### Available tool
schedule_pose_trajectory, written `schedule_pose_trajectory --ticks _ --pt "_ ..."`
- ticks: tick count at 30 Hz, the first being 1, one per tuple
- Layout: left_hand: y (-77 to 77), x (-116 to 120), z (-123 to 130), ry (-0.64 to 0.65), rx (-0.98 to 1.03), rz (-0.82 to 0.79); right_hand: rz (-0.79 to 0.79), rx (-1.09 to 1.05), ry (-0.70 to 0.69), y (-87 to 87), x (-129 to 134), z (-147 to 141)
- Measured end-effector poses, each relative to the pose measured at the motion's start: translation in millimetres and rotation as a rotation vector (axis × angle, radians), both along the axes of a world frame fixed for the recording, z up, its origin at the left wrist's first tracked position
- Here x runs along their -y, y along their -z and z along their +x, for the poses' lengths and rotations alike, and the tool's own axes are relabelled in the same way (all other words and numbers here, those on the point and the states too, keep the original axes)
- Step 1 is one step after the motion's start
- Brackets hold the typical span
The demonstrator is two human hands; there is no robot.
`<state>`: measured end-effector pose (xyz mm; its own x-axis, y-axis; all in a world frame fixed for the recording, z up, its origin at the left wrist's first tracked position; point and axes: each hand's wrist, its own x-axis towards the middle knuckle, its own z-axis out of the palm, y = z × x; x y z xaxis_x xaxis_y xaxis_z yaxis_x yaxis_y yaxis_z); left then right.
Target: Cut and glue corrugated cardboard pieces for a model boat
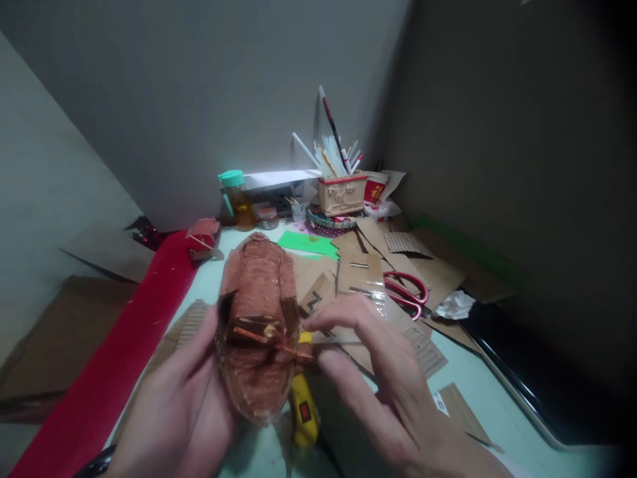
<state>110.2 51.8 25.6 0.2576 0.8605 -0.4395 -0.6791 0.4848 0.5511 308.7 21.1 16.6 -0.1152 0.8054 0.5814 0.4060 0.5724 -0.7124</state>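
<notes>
A reddish-brown painted cardboard model boat [259,279] rests in my left hand [184,392], whose fingers go under the hull while the thumb lies along its left side. Across the near part of the deck runs a thin brown stick [249,334] with a pale blob at its middle. My right hand [383,378] is at the boat's right side, thumb and index finger apart near the stick's right end. I see nothing held between them. Below the boat, a yellow glue gun [303,415] with a dark cable lies partly hidden.
Red-handled scissors [405,292] lie among cardboard scraps [432,272] on the right. A dark flat device [527,378] lies by the right wall. At the back stand a stick-filled holder [343,194] and a teal-lidded jar [239,202]. Red material [114,358] covers the left edge.
</notes>
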Motion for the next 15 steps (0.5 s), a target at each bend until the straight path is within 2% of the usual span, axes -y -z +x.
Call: schedule_pose_trajectory --ticks 4,7,9,12,15 --pt "0.6 -9.1 -4.1 -0.053 -0.116 0.066 -0.032 0.071 0.087 2.7 2.9 5.0" --pt "-13.4 -21.7 -17.1 -0.126 -0.222 0.068 0.006 0.066 0.131 8.1 0.3 8.6" --pt "-29.2 -32.7 -32.5 -0.248 -0.321 0.166 0.011 0.072 0.137 11.9 -3.9 10.0" --pt "-48.4 -54.9 -64.6 -0.391 -0.332 0.308 0.035 0.103 0.175 18.0 -10.8 8.9" --pt "-48.1 -86.6 -104.6 -0.466 -0.364 0.357 0.084 0.054 0.236 26.5 -16.1 4.2"
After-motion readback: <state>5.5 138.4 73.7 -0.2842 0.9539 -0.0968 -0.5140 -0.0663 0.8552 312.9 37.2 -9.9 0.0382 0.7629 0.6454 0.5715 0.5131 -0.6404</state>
